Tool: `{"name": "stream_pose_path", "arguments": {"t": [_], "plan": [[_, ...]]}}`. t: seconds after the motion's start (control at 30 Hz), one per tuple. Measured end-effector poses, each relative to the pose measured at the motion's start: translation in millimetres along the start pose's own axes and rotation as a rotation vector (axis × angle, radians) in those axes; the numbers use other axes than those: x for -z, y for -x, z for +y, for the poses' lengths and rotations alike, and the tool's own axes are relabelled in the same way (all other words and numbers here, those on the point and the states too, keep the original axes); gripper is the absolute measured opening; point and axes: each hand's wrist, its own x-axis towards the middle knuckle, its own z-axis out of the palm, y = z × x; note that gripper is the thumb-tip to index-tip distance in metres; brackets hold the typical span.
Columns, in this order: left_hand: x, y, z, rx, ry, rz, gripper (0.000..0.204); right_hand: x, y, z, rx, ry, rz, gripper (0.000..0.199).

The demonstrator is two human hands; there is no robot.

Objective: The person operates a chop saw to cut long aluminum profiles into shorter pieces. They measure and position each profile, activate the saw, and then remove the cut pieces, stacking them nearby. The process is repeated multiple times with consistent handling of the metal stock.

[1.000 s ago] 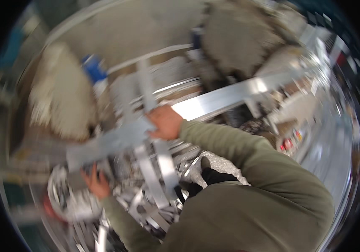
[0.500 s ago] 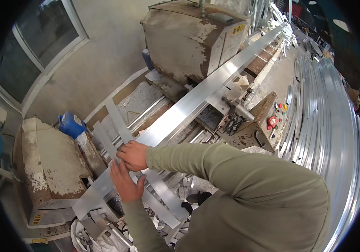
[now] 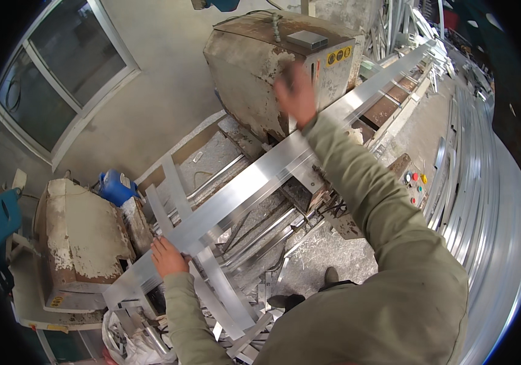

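Note:
A long, flat silver metal profile (image 3: 259, 177) runs diagonally from the lower left to the far right, lying across the machine. On its near part, my left hand (image 3: 169, 257) rests with fingers stretched out and laid over the metal. My right hand (image 3: 297, 94) is raised just beyond the profile, in front of the far machine housing (image 3: 248, 67); motion blurs its fingers, and nothing held can be made out. Two narrower metal strips cross the profile near my left hand; the longer strip (image 3: 227, 286) sticks out towards me.
A second worn housing (image 3: 84, 237) stands at the left beside a blue jug (image 3: 117, 187). A control box with coloured buttons (image 3: 416, 177) is right of my right forearm. Long metal profiles (image 3: 486, 201) are stacked at the right. Metal offcuts (image 3: 254, 340) litter the floor near my feet.
My right hand has left the place beside my left hand and swung up and right towards the far housing. My left hand remains on the profile.

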Motion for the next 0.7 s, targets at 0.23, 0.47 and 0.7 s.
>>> {"name": "stream_pose_path", "arguments": {"t": [0.23, 0.47, 0.7], "plan": [[-15.5, -3.5, 6.0, 0.039, -0.108, 0.054, 0.120, 62.5, -127.7, 128.3, -0.112, 0.403, -0.185, 0.081], [-15.0, -8.3, 8.9, 0.054, -0.145, 0.004, 0.120, 146.4, -29.5, 94.7, -0.147, -0.321, -0.077, 0.048], [-4.2, -6.1, 18.1, 0.101, -0.116, -0.030, 0.119, 174.2, 122.6, 64.4, -0.426, 0.040, -0.559, 0.051]]}}
